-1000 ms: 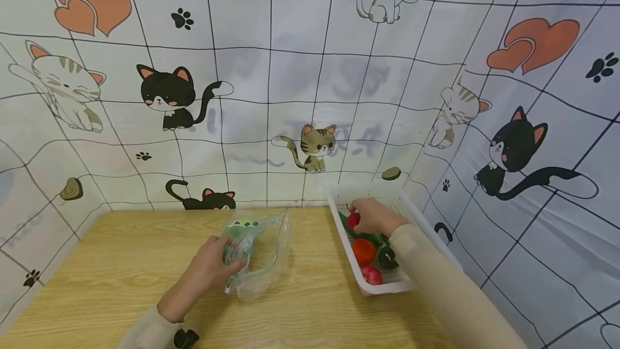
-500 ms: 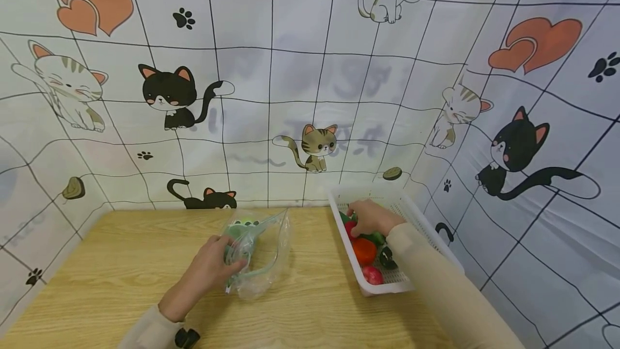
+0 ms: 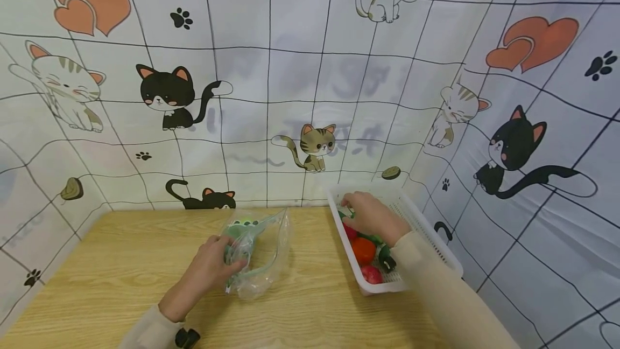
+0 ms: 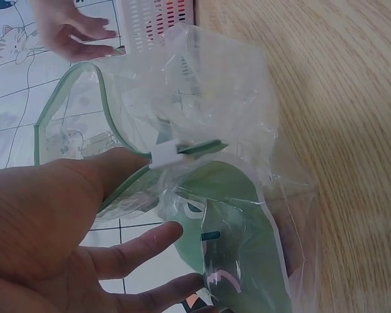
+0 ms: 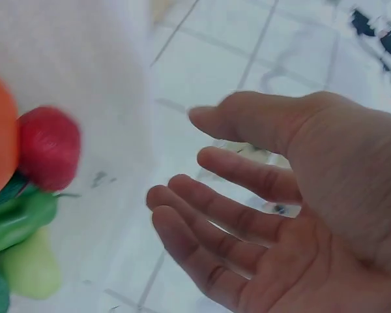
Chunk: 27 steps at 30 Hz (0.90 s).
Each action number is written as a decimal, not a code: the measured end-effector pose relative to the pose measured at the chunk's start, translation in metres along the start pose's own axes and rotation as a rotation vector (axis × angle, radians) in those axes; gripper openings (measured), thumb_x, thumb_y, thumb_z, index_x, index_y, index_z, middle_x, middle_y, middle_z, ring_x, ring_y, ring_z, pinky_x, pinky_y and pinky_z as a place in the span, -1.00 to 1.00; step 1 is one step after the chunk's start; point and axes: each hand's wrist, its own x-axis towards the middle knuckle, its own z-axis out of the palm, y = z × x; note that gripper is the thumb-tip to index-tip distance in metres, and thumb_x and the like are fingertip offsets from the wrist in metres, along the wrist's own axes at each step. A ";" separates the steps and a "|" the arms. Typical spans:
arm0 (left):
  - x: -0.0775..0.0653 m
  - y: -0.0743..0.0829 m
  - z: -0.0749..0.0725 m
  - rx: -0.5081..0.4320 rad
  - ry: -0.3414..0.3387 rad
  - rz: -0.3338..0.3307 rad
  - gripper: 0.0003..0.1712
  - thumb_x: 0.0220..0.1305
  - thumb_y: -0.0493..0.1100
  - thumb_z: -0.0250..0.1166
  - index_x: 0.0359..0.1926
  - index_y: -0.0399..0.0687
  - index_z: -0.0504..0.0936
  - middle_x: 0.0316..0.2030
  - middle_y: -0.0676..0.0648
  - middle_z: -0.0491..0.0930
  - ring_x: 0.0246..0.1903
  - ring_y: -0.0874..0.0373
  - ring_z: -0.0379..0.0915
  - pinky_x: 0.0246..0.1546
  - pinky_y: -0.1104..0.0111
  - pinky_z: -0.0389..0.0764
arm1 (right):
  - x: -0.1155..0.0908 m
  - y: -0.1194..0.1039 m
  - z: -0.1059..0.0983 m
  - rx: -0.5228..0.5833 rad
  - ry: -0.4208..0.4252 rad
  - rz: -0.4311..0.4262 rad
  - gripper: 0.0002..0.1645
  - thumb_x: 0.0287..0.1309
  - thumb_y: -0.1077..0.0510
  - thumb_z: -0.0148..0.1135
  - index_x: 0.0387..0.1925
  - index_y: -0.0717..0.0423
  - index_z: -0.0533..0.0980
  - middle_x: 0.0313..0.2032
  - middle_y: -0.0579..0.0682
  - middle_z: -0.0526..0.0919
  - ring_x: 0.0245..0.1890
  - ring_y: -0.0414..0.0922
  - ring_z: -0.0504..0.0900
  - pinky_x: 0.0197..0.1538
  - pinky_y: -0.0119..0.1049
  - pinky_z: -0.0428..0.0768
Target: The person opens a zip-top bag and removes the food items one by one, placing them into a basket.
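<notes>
A clear zip bag [image 3: 266, 279] with a green rim and a green cartoon print stands on the table, its mouth spread. My left hand [image 3: 208, 265] rests against its near left side. In the left wrist view, the thumb lies at the rim by the white slider [image 4: 166, 154], while the other fingers stay spread and fairly straight beside the bag. Over the far left part of the white basket [image 3: 411, 203], my right hand [image 3: 370, 217] holds nothing, its fingers loosely bent. Just below it lies a red round vegetable [image 5: 50, 149].
An orange round vegetable [image 3: 363, 252], a green pepper [image 5: 19, 222], a yellow-green piece [image 5: 32, 264], dark green pieces [image 3: 386, 257] and another red round one [image 3: 371, 274] lie in the basket. A cat-print curtain [image 3: 242, 79] surrounds the wooden table [image 3: 300, 306].
My right hand has let go of the red round vegetable, which now lies in the basket, and its fingers have opened and lifted slightly. The left hand and bag have stayed put.
</notes>
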 end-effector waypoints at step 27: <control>0.001 0.000 -0.003 0.043 0.005 0.069 -0.76 0.43 -0.24 0.48 -0.07 -0.34 0.64 0.15 -0.55 0.67 -0.04 -0.21 0.69 -0.10 -0.10 0.77 | -0.023 -0.143 0.066 0.021 0.156 -0.750 -0.68 0.66 0.21 0.42 0.31 0.14 0.72 0.23 0.00 0.82 0.04 -0.22 0.86 0.18 -0.57 0.73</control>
